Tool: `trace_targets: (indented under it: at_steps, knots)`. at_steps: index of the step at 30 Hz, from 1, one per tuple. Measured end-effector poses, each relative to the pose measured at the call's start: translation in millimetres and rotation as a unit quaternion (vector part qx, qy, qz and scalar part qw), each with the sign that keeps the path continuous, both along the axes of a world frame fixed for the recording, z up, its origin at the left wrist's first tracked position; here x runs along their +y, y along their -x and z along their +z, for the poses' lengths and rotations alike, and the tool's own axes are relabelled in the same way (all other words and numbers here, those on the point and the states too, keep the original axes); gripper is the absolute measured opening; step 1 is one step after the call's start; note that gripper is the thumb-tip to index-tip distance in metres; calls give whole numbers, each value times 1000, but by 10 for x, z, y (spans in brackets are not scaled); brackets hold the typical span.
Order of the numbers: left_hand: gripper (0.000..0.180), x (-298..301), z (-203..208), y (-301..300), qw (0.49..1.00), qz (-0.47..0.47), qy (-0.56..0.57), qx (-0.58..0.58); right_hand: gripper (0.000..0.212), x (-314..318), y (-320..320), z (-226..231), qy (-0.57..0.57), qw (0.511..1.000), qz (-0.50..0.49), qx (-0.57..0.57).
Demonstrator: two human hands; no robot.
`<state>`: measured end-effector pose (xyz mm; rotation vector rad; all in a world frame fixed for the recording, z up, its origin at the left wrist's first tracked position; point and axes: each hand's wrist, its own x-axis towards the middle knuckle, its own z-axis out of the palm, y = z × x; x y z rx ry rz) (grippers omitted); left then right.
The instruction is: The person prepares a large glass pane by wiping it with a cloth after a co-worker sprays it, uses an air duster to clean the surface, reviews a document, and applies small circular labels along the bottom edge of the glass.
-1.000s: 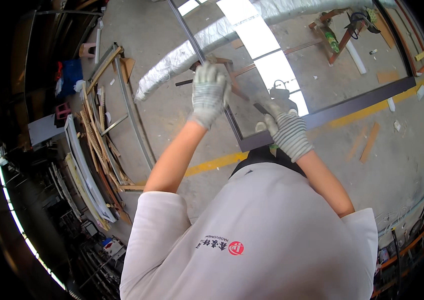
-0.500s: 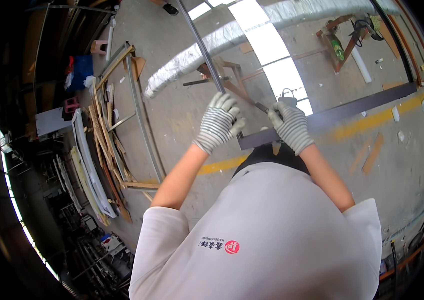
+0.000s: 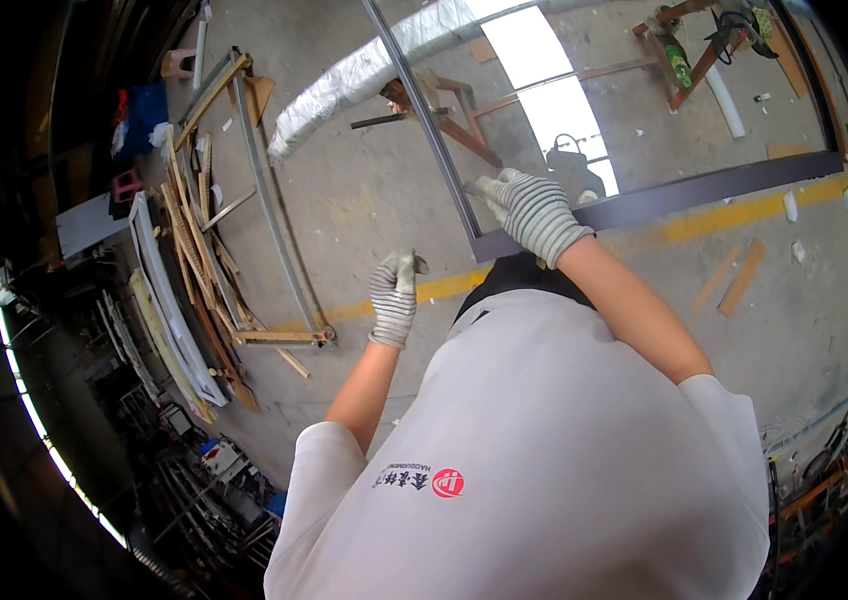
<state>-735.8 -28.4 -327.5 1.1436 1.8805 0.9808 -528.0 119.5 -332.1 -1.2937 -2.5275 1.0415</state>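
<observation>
The framed glass panel occupies the area ahead of the worker, extending toward the worker's right. Its left rail and near rail are dark grey and meet at a corner just ahead of the worker's waist. A bright white band shows across the glass.

Right hand: gloved, positioned over this corner. The fingers are bent and lie together, tips directed at the left rail. From where I stand, I cannot tell whether they pinch anything or touch the rail.

Left hand: gloved, held apart from the panel, to the left of the corner. The fingers are curled inward; I cannot tell whether anything is between them.

Surroundings: a yellow line crosses the concrete floor below the near rail. A silvery wrapped tube runs from left of the panel to beyond its left rail. Farther left, wooden strips lie beside a metal frame. A flat brown offcut rests on the floor at right.
</observation>
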Motion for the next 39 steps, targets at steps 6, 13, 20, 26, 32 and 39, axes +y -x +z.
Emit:
trace_targets:
  at_steps: [6, 13, 20, 26, 32, 39]
  knots:
    - [35, -143, -28, -127, 999, 10, 11, -29, 21, 85, -134, 124, 22, 997, 78, 3]
    - [37, -134, -63, -234, 996, -73, -6, 58, 20, -53, 2, 175, 23, 995, 78, -56]
    - [38, -43, -6, -312, 999, -29, 44, 6, 14, -36, 144, 145, -44, 999, -11, -18]
    - [35, -22, -46, -305, 999, -15, 47, -10, 30, -503, 112, 120, -74, 996, 39, -30]
    - [30, -6, 27, -368, 998, -11, 50, -30, 37, -427, 245, -8, -129, 991, -24, 10]
    - [29, -44, 4, -382, 998, -5, 60, -17, 40, -536, 234, 15, -95, 994, 19, -48]
